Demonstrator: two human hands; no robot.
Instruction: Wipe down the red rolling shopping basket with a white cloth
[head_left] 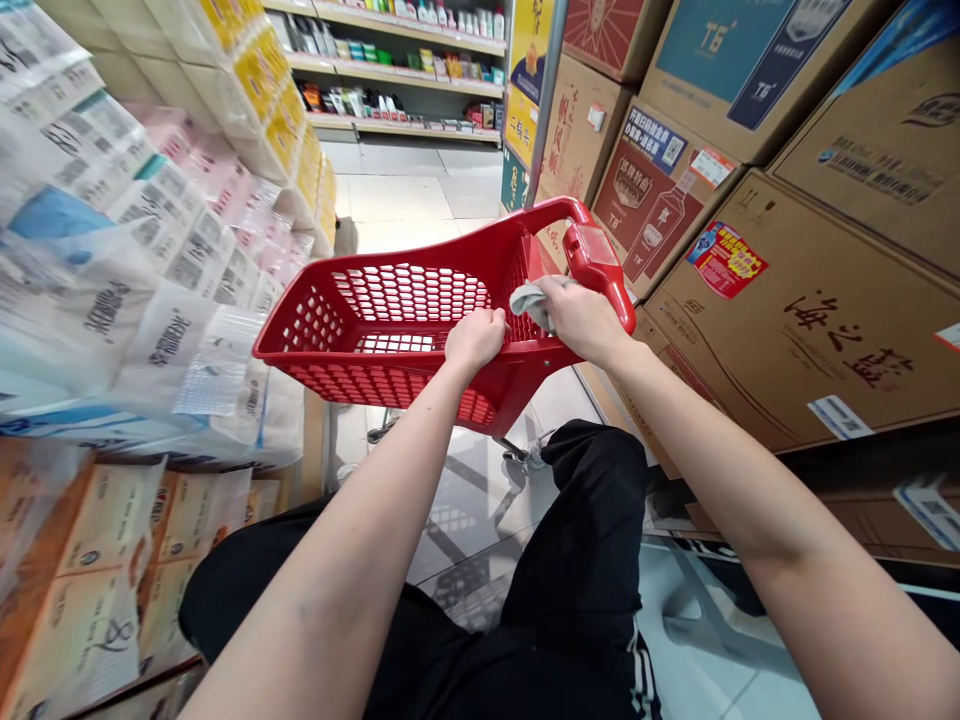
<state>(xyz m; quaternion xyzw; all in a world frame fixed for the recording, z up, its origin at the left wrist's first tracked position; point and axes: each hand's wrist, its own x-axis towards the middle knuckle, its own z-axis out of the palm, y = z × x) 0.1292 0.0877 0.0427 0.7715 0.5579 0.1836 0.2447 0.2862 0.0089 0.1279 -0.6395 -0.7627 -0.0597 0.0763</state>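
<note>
Right grip (581,315) pinches a grey cloth (529,300), cart handle (600,255) just beside it | left grip (476,340) curls over the red cart's (390,356) near rim, basket stretching ahead | wiping looks under way; what's done or left, can't tell!

Bottles (444,15) line the front edge of a rear shelf (405,30), tubs (356,50) below. Cartons (885,330) stand stacked on the right, one bearing a sticker (727,260) by its left edge. White packs (172,330) pile up between tan packs (97,520) and yellow packs (274,110).
</note>
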